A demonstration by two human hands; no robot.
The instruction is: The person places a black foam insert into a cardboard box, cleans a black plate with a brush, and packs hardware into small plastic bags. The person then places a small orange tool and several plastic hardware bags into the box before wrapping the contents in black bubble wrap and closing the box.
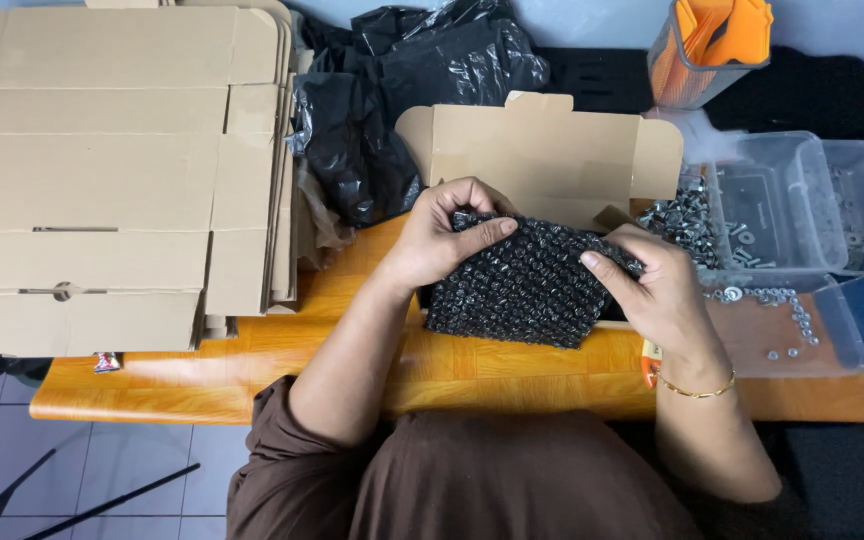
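Holding a black bubble-wrap bundle (527, 290) between both hands, I keep it just above the orange wooden surface (252, 370), right in front of the open cardboard box (542, 155). My left hand (442, 235) curls over the bundle's upper left corner, fingers bent down across its top edge and thumb pressed along the front, so that hand is clamped on the wrap. My left forearm runs down and inward from the bundle toward my body, elbow bent, brown sleeve pushed up. My right hand (652, 290) grips the bundle's right edge, thumb lying flat on the front face and pointing left, the other fingers hidden behind it. A thin gold bracelet (697, 390) sits on that wrist, and the forearm drops nearly straight down from the bundle.

The bundle is roughly rectangular and fairly flat. Its long axis runs left to right, tilted so the right end sits a little lower than the left, and its broad face is turned up toward me.

Right of the bundle, clear plastic trays (802, 210) hold metal screws and washers (692, 220). Left of the bundle lies a stack of flat cardboard sheets (112, 170).
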